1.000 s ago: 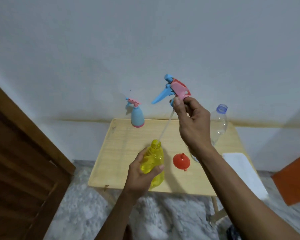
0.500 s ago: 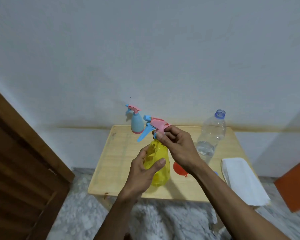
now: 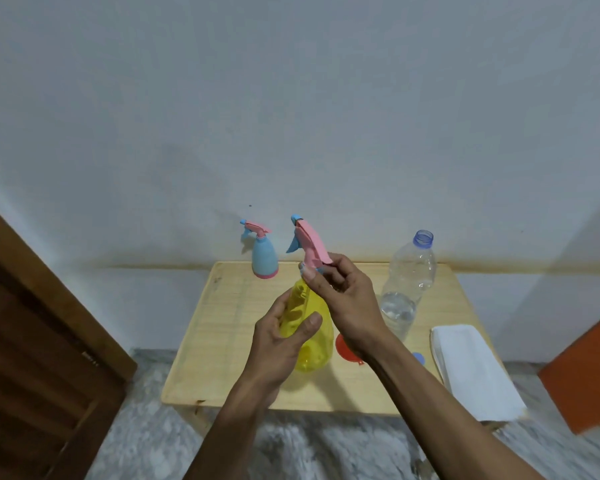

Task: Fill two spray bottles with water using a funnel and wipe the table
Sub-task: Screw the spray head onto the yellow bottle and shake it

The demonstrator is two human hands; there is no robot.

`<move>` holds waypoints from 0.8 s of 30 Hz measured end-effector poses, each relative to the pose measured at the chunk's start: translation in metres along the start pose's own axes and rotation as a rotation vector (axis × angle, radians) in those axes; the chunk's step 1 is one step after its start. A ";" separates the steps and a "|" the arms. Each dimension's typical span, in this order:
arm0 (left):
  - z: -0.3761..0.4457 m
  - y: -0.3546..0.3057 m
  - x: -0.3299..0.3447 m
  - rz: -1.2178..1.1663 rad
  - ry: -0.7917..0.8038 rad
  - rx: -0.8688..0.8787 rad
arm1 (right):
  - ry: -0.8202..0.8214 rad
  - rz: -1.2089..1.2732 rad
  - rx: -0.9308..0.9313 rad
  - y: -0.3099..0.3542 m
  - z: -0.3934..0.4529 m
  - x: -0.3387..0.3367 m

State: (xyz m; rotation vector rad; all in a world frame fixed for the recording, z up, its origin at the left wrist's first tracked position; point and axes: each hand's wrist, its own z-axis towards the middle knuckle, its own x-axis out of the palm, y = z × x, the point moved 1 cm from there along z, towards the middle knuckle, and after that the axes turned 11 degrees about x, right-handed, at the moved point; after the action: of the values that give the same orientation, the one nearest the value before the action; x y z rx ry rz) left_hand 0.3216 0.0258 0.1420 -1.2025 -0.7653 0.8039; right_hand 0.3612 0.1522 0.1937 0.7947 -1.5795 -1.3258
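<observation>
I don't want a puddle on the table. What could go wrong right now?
The tall clear plastic water bottle stands uncapped right beside the right hand; a bump might tip it over. The pink-and-blue trigger sprayer head could go on crooked and leak. The yellow plastic spray bottle is only steadied by the left hand, so it could slip.

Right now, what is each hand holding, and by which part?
Left hand grips the yellow spray bottle round its body. Right hand pinches the pink spray head at its base, on the bottle's neck.
</observation>
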 end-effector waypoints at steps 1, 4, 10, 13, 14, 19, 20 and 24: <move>0.001 -0.002 0.001 -0.016 -0.001 0.001 | 0.002 0.010 0.010 0.000 0.000 0.000; 0.003 -0.005 0.002 -0.041 0.004 -0.005 | -0.026 -0.009 0.008 0.000 0.004 0.000; 0.005 -0.007 0.003 -0.072 0.001 -0.001 | -0.019 0.066 0.048 0.001 0.002 0.006; 0.005 -0.007 0.003 -0.094 0.002 -0.013 | -0.033 0.080 0.064 -0.001 0.003 0.007; 0.005 -0.008 0.003 -0.103 0.002 -0.015 | -0.034 0.088 0.068 0.001 0.003 0.008; 0.006 -0.009 0.002 -0.126 -0.003 -0.025 | 0.011 0.107 0.091 0.004 0.002 0.010; 0.006 -0.010 0.002 -0.125 0.000 -0.028 | 0.013 0.111 0.092 0.003 0.003 0.008; 0.007 -0.011 0.002 -0.125 0.001 -0.036 | 0.006 0.102 0.081 0.004 0.005 0.004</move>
State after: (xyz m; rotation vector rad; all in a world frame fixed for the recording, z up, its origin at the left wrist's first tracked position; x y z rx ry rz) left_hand 0.3178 0.0291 0.1542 -1.1747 -0.8481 0.6893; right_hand 0.3550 0.1517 0.1988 0.7566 -1.6551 -1.1917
